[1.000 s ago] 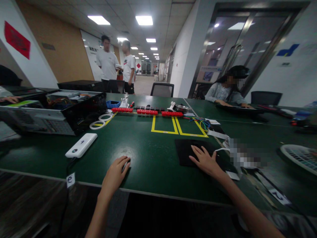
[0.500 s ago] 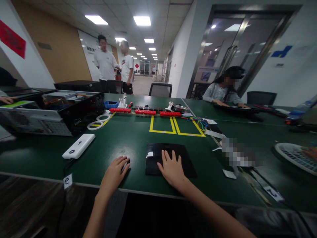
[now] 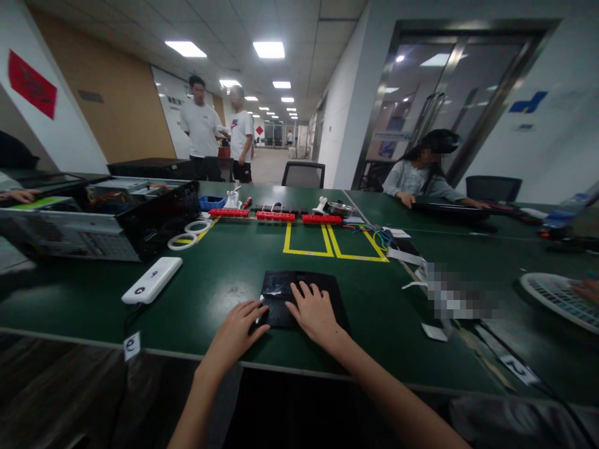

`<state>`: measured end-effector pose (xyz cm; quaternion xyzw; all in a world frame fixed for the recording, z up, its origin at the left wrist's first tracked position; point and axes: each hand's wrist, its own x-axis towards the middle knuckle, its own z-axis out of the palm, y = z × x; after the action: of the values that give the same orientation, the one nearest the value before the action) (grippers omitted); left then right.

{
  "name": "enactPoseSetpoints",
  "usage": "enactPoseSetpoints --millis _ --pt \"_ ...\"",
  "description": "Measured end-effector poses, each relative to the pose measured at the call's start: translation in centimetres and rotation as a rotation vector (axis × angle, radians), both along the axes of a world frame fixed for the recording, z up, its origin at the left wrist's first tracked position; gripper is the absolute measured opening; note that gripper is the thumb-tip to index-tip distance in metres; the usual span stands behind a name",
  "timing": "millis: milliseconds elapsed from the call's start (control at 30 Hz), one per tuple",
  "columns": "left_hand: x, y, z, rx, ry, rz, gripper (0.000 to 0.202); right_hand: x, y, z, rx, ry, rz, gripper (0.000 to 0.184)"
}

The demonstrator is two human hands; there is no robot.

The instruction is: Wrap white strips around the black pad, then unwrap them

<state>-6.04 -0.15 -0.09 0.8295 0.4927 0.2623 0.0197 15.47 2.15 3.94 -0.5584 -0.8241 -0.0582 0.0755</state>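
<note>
A black mouse pad (image 3: 334, 296) lies on the green table in front of me, with a pale glossy patch near its left side. My right hand (image 3: 314, 312) rests on it, palm down, fingers spread. My left hand (image 3: 241, 327) curves over a small dark rounded object that looks like a computer mouse (image 3: 264, 307), at the left edge of the pad. Most of that object is hidden under the fingers.
On the left are a white power bank (image 3: 152, 280), white rings (image 3: 182, 242) and an opened computer case (image 3: 154, 218). Red strips (image 3: 275, 216) and yellow tape outlines (image 3: 309, 253) lie ahead. A co-worker (image 3: 423, 171) sits at the far right, near a white basket (image 3: 552, 299).
The mouse pad has slid left under my right hand. My left hand has moved right with the small dark object, and now meets the pad's left edge.
</note>
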Motion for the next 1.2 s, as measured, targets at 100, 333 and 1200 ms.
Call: enactPoseSetpoints --millis 100,333,1200 --pt "0.9 0.1 -0.4 -0.024 -0.015 0.019 0.037 3.2 0.2 0.6 0.04 0.017 -0.024 0.051" --pt "1.2 -0.4 -0.5 -0.027 -0.058 0.035 0.037 15.9 1.0 -0.1 0.324 -0.051 -0.393 0.046" --pt "0.5 -0.6 0.3 -0.122 -0.274 0.019 0.034 14.7 1.3 4.5 0.247 0.583 0.193 0.033"
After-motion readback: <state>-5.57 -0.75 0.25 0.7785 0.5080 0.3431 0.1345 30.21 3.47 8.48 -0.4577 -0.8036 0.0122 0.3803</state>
